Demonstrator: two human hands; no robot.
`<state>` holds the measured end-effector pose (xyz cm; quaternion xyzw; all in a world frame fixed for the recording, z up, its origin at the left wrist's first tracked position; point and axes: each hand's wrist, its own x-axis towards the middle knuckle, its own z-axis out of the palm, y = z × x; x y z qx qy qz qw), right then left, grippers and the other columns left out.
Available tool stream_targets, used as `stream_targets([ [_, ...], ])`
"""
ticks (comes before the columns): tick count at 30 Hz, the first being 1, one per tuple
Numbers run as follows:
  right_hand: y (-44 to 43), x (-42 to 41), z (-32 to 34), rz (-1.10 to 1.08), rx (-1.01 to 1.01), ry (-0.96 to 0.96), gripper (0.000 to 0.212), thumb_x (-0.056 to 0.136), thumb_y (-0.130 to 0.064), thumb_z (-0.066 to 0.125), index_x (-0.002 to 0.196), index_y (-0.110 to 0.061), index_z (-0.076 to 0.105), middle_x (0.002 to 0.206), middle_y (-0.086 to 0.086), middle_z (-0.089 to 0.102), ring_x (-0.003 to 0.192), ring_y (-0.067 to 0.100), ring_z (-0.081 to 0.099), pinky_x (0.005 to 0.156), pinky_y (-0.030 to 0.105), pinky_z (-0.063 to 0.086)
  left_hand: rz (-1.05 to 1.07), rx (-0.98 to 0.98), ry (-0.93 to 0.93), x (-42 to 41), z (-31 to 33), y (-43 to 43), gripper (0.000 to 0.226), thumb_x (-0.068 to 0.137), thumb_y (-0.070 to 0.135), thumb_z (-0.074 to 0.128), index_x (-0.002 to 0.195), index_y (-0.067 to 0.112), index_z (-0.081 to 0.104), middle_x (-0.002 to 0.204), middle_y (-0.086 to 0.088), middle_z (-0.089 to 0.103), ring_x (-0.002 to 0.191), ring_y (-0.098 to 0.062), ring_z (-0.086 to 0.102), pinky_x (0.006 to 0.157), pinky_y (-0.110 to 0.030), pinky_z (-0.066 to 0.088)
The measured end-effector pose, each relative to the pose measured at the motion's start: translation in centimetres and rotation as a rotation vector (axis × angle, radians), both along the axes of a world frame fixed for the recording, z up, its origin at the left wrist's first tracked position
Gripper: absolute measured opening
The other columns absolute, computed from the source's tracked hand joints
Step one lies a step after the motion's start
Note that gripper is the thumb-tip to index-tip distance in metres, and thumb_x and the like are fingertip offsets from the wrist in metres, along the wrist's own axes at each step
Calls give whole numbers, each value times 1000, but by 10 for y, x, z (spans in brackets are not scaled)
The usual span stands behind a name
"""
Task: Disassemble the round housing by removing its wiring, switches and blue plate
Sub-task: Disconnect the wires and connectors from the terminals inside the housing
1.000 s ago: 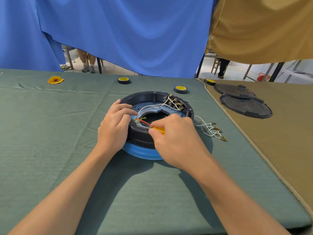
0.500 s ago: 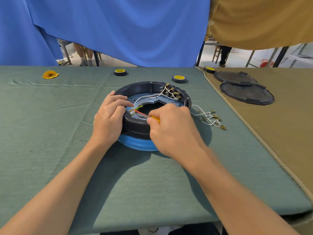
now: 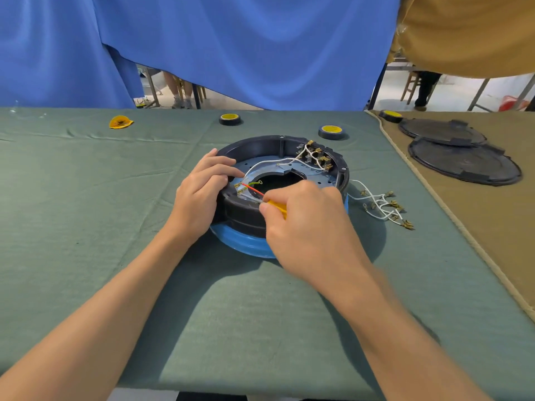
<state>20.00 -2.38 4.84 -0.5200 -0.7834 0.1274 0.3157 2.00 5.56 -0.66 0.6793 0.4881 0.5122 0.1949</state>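
While lettering on the blue plate [image 3: 315, 172] blurs, hands grip wiring.

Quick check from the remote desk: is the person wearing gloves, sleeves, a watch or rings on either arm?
No. Both the left hand and the right hand are bare: no gloves, rings or watch. Both forearms are uncovered to the frame's edge, with no sleeve, strap or cable in view.

Left hand [image 3: 199, 195] curled, fingers bent; right hand [image 3: 307, 227] apparently pinched closed, forearms outstretched.
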Motion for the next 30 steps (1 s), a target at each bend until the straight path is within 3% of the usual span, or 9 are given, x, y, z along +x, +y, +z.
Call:
stream_targets([
  [4,1,-3,-4,-2,29,1,38,96,-28,48,64,-19,31,58,1,34,64,22,30,64,34,24,-21,-13,-9,0,0,0,37,85,9,35,97,15,69,121,-12,61,135,-27,40,115,-22,21],
  [8,6,-2,1,36,32,-14,44,95,-25,50,58,-20,26,57,-3,31,60,18,28,75,36,37,-19,-22,-25,1,-1,-1,36,85,9,35,96,18,69,120,-7,61,138,-20,37,112,-17,22],
  [12,10,2,4,50,9,3,44,94,-24,51,56,-19,31,57,-1,32,67,25,31,83,36,39,-14,-17,-21,0,-1,0,37,85,9,35,97,17,69,121,-9,61,137,-24,38,113,-19,22],
  [17,-1,-8,-2,13,63,-24,28,93,-26,51,70,-18,36,68,2,42,72,28,34,64,33,22,30,-11,-21,3,-2,-1,37,84,9,34,96,19,69,121,-8,61,138,-22,38,113,-20,22],
  [20,-4,-12,1,12,88,-37,22,90,-26,53,75,-21,38,78,6,45,72,28,35,64,30,22,29,-12,-41,4,-1,-1,37,83,10,35,96,21,68,120,-9,62,137,-23,39,113,-21,23],
  [22,1,-8,4,19,49,-37,28,90,-24,53,70,-16,35,72,4,43,71,28,34,64,32,23,22,-12,-40,4,-1,-2,37,84,9,36,97,20,68,120,-9,61,137,-24,39,114,-22,23],
  [25,8,2,6,39,-18,-21,42,92,-21,52,55,-16,33,55,-1,32,62,24,32,75,37,32,15,-1,-28,3,-1,-1,37,84,8,35,97,16,69,120,-10,61,137,-25,39,114,-23,23],
  [28,8,4,3,39,-15,5,36,94,-22,51,60,-13,47,56,-3,35,68,25,37,84,35,28,19,0,-18,2,-1,-1,37,84,9,35,98,14,69,121,-12,61,136,-26,39,116,-26,22],
  [30,8,1,2,27,-24,12,35,95,-23,50,61,-14,47,58,-4,36,73,26,37,85,36,30,23,-2,-27,2,-1,-1,37,84,9,35,98,14,69,121,-11,61,137,-24,39,115,-24,22],
])
